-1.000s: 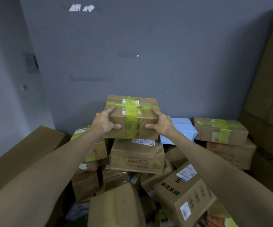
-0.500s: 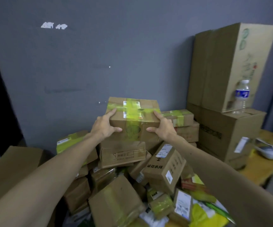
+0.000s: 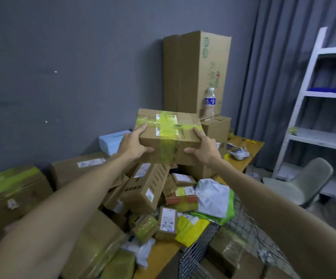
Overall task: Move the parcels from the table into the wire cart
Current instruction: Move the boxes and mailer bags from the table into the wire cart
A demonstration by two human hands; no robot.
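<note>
Grey wall (image 3: 62,67) backs the table's far edge. The table (image 3: 159,252) carries piled parcels (image 3: 147,190), both cartons and mailer bags. Your left hand (image 3: 132,144) and right hand (image 3: 204,149) each grip one end of the taped parcel (image 3: 169,135), held in the air above the pile. A water bottle (image 3: 210,104) stands on stacked cartons (image 3: 193,73) at the far right corner. The wire cart (image 3: 195,256) stands at the near right edge, with boxes (image 3: 227,252) inside. Further right are the curtain (image 3: 273,77), white shelf (image 3: 312,93) and chair (image 3: 304,182).

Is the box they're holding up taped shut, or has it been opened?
Taped shut. The box, held between the left hand and right hand, has yellow-green tape running across its closed top and down the front.
</note>
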